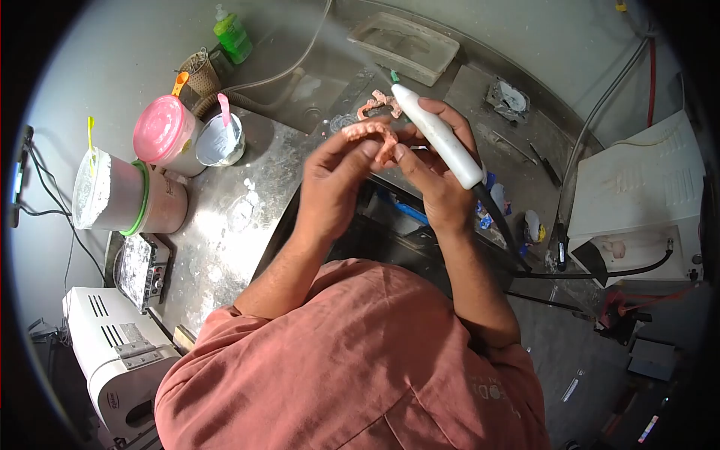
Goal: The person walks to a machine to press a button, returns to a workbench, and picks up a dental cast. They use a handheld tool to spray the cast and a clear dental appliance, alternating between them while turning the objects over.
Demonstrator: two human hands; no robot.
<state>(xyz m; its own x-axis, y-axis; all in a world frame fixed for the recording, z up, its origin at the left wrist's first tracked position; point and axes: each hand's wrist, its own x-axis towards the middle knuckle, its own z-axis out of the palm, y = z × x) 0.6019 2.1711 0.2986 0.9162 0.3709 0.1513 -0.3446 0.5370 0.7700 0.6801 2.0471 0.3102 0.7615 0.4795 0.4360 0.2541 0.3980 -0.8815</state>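
Observation:
My left hand (334, 180) pinches a pink denture piece (369, 130) by its near side, held up over the metal bench. My right hand (435, 169) grips a white handpiece tool (439, 136) whose tip points up and left toward the denture; its fingertips also touch the denture's right end. A black cord runs from the tool's lower end to the right. A second pink denture piece (379, 101) lies on the bench just behind the held one.
On the steel bench (225, 217) stand a pink-lidded tub (163, 131), a small white cup (220, 142), a large powder-filled container (120, 196) and a green bottle (232, 36). A clear tray (405, 46) sits at the back; a white machine (645, 202) at right, another (120, 360) lower left.

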